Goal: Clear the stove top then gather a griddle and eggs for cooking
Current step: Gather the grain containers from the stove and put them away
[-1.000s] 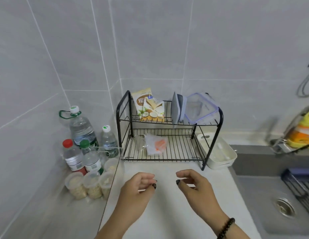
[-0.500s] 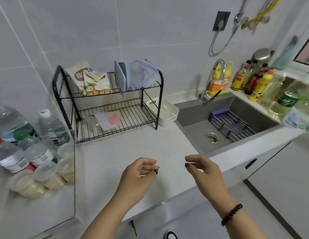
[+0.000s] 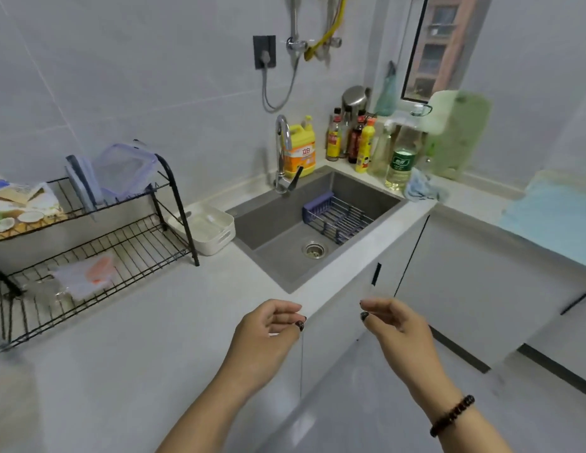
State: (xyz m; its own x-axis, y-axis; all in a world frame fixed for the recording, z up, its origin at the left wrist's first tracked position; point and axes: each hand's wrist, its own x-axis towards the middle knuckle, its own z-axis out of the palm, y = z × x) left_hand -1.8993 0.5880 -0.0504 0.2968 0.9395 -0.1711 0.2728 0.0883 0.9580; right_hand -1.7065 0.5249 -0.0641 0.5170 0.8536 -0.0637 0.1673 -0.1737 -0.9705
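Observation:
My left hand (image 3: pixel 268 331) hovers over the front edge of the white counter (image 3: pixel 128 348), fingers loosely curled, holding nothing. My right hand (image 3: pixel 394 325), with a dark bead bracelet at the wrist, hangs beside it over the cabinet fronts, also loosely curled and empty. No stove, griddle or eggs appear in the head view.
A black two-tier wire rack (image 3: pixel 98 243) stands at the left with packets and a plastic box. A white tray (image 3: pixel 205 228) sits beside the grey sink (image 3: pixel 285 223), which holds a blue-rimmed drain basket (image 3: pixel 337 217). Bottles (image 3: pixel 363 142) crowd the far corner. White cabinet doors (image 3: pixel 465 273) run right.
The view has swung right, from the rack and water bottles toward the sink and cabinets. Both hands keep the same loose pose and drift right with it.

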